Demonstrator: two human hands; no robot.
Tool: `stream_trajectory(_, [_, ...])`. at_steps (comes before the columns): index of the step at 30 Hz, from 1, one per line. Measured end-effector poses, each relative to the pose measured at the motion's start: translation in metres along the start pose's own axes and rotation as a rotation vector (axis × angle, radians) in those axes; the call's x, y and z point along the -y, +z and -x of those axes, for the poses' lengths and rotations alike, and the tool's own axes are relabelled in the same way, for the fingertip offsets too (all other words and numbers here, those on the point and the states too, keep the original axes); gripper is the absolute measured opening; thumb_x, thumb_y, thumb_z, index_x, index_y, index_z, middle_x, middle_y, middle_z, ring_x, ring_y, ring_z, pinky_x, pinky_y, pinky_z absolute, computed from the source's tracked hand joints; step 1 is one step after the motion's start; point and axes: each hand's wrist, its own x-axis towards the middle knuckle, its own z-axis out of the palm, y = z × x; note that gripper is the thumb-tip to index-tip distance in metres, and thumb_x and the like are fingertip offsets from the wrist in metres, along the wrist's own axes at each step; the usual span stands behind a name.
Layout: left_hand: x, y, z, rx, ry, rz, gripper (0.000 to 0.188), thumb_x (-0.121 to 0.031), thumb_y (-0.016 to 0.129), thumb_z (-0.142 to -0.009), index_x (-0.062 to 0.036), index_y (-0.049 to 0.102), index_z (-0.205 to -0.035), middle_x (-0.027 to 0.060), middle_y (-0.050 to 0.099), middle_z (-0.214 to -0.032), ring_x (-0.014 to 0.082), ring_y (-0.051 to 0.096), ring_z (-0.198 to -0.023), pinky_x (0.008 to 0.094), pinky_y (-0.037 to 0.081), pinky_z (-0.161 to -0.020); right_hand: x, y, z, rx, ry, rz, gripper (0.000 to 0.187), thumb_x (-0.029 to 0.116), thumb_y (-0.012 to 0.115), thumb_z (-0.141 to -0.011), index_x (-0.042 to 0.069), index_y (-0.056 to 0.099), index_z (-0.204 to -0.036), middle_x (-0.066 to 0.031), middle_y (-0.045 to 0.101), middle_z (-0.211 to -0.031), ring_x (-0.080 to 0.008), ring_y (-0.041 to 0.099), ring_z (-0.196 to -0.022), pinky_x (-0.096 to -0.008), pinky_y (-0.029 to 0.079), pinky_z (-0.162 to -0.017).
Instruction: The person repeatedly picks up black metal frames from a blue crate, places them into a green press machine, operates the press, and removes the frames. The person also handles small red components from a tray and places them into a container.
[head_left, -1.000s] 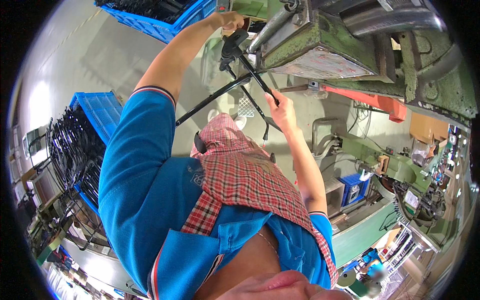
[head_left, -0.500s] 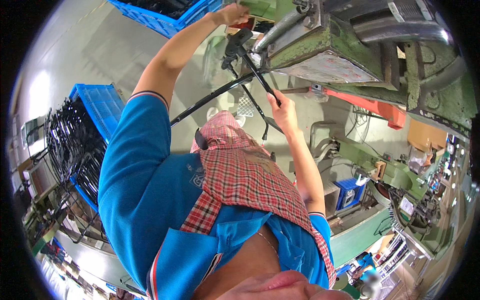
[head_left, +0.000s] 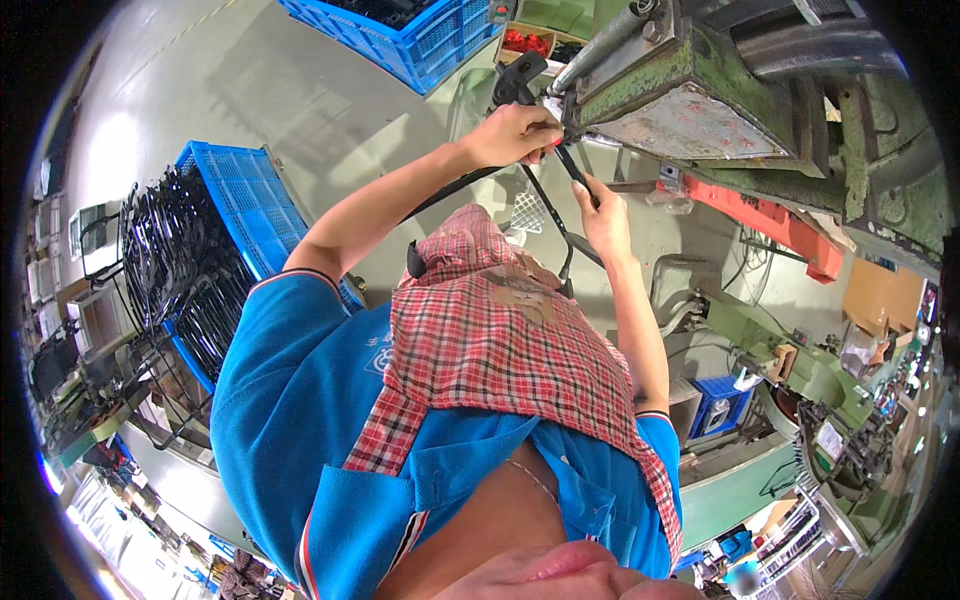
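A big green press machine [head_left: 700, 90] fills the upper right. Left of the person, 1 blue crate [head_left: 240, 200] carries a stack of black bent rods [head_left: 170, 270], handy for picking. Both hands hold 1 thin black rod [head_left: 545, 205] at the machine's edge: left hand [head_left: 515, 135] fingers closed around it, right hand [head_left: 600, 215] pinching it lower, likely to steady it.

A pale grey concrete floor [head_left: 250, 90] fills ten to twelve o'clock, with a bright glare patch at nine. Blue plastic crates [head_left: 420, 35] stand at twelve and at nine. Green machinery [head_left: 800, 370] crowds three to five o'clock, beside what may be cardboard boxes [head_left: 875, 300].
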Motion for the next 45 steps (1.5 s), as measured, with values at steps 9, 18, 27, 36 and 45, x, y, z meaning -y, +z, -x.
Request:
stream_trajectory(9, [-0.009,-0.004,0.002,-0.184,0.449,-0.558,0.019,-0.017,0.068,-0.087,-0.0004,0.065,-0.097,0.0145,0.066,-0.084,0.0259,0.066,-0.074,0.035,0.053,-0.068,0.0,0.002,0.003,-0.023,-0.011,0.009,0.038,0.034,0.059,-0.093,0.005,0.064,-0.117,-0.0234,0.066,-0.089,-0.0396,0.064,-0.085,-0.0421,0.049,-0.074])
stream_trajectory(18, [0.009,-0.001,-0.013,-0.117,0.627,-0.764,0.024,-0.024,0.072,-0.082,-0.0061,0.068,-0.098,0.0145,0.063,-0.094,0.0341,0.061,-0.088,0.0408,0.05,-0.076,-0.003,0.004,0.003,-0.084,-0.119,-0.051,0.032,0.025,0.061,-0.095,0.0,0.064,-0.114,-0.0116,0.049,-0.063,-0.014,0.041,-0.058,-0.0324,0.039,-0.055])
stream_trajectory(27, [0.006,-0.017,0.03,-0.191,0.384,-0.712,0.047,-0.032,0.073,-0.081,-0.0038,0.059,-0.116,0.0166,0.059,-0.103,0.0347,0.059,-0.095,0.0422,0.049,-0.082,0.003,0.0,0.005,-0.036,-0.013,-0.031,0.031,0.03,0.061,-0.093,0.007,0.065,-0.113,-0.0214,0.062,-0.077,-0.0353,0.06,-0.068,-0.0404,0.047,-0.066])
stream_trajectory(36, [0.06,-0.029,0.135,-0.119,-0.164,-0.543,0.04,-0.022,0.059,-0.094,-0.0091,0.054,-0.132,0.0184,0.064,-0.077,0.0344,0.061,-0.06,0.041,0.049,-0.058,0.001,-0.002,0.002,-0.064,-0.028,-0.041,0.029,0.031,0.06,-0.093,0.011,0.065,-0.114,-0.0194,0.059,-0.071,-0.0334,0.055,-0.061,-0.0399,0.046,-0.062])
stream_trajectory(45, [0.05,-0.03,0.136,-0.184,-0.06,-0.734,0.037,-0.021,0.062,-0.092,-0.0105,0.059,-0.127,0.0207,0.064,-0.077,0.0382,0.06,-0.062,0.0435,0.048,-0.058,-0.006,-0.002,0.002,-0.056,-0.028,-0.081,0.029,0.028,0.062,-0.093,0.009,0.067,-0.114,-0.0155,0.058,-0.065,-0.02,0.05,-0.053,-0.0345,0.044,-0.056])
